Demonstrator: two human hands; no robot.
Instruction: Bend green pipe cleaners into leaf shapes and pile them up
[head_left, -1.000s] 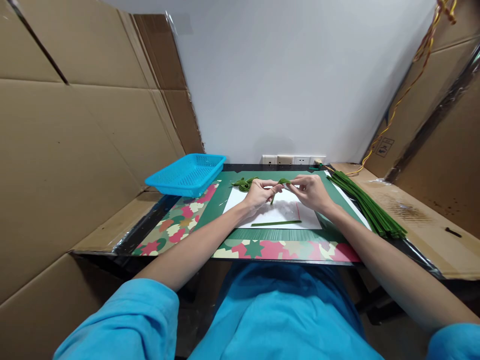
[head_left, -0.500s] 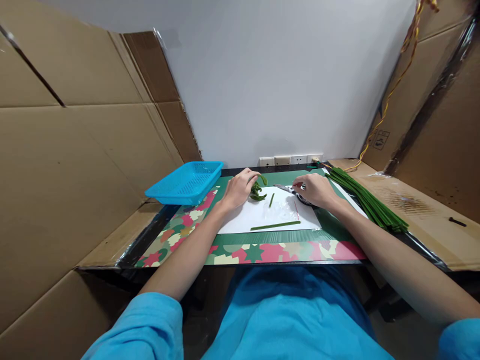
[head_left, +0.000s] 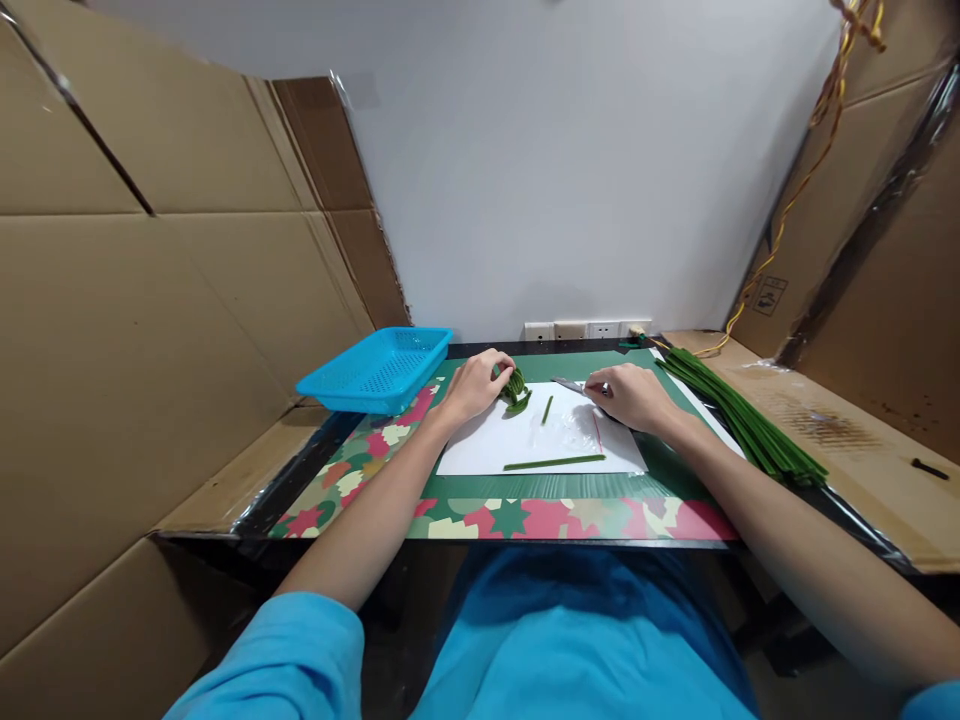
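My left hand (head_left: pixel 477 384) is closed around one edge of a small cluster of curled green pipe cleaners (head_left: pixel 516 392), just over the white paper (head_left: pixel 471 456). My right hand (head_left: pixel 628 394) is closed at a pair of scissors; their metal blades (head_left: pixel 568 384) point left, and the hand covers most of the handles. Between the hands lies a short cut piece of green pipe cleaner (head_left: pixel 547 410). It rests by a clear plastic bag (head_left: pixel 574 430) with a red line. Nearer me, a longer straight green pipe cleaner (head_left: pixel 553 463) lies across the paper.
A blue perforated basket (head_left: pixel 379 372) stands at the left back. On the right lies a thick bundle of green pipe cleaners (head_left: pixel 742 415). Cardboard walls (head_left: pixel 217 290) flank the desk, and sockets (head_left: pixel 570 331) line the wall behind. A yellow twisted cord (head_left: pixel 787 215) hangs at the right.
My left fingers have drawn in on the curled pipe cleaners, and the raised loop has dropped. My right hand has settled lower over the scissors, hiding their handles. The view has shifted slightly.
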